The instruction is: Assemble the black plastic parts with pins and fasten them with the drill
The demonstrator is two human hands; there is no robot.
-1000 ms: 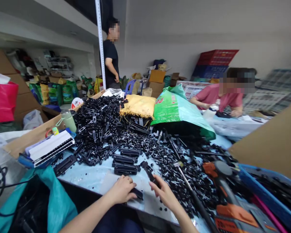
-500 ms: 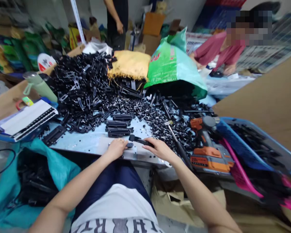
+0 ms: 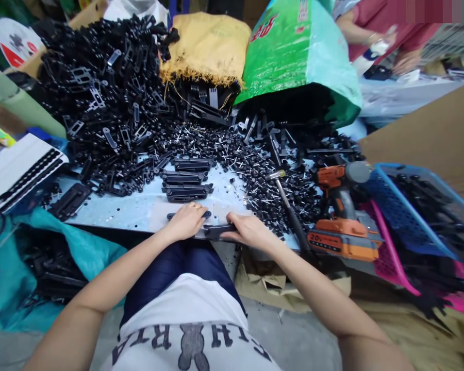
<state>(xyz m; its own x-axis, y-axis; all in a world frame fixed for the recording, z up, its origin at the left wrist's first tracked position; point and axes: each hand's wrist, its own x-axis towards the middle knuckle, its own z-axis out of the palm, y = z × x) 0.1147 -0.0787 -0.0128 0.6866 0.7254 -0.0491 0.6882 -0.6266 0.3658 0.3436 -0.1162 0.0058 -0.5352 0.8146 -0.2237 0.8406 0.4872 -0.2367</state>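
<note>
My left hand [image 3: 186,221] is at the table's front edge, its fingers closed over a flat black plastic strip [image 3: 206,214] with rounded ends. Part of that strip is hidden under the fingers. Just to the right, my right hand [image 3: 249,229] grips a longer black plastic bracket [image 3: 215,231] between thumb and fingers. The bracket's free end points left, close to my left fingertips; I cannot tell whether it touches the strip. Beyond my hands, several black assembled brackets [image 3: 189,192] lie stacked in a row.
A large heap of black parts [image 3: 112,93] and loose pins [image 3: 255,175] covers the table's back. A hammer [image 3: 288,203], an orange drill [image 3: 342,211] and a blue basket [image 3: 421,226] stand right. A teal bag [image 3: 11,288] hangs lower left. A co-worker's hands [image 3: 408,59] are at the far right.
The view has tipped down and moved closer to the table. My right hand has brought the bracket lower, nearer the front edge. Both hands keep their hold.
</note>
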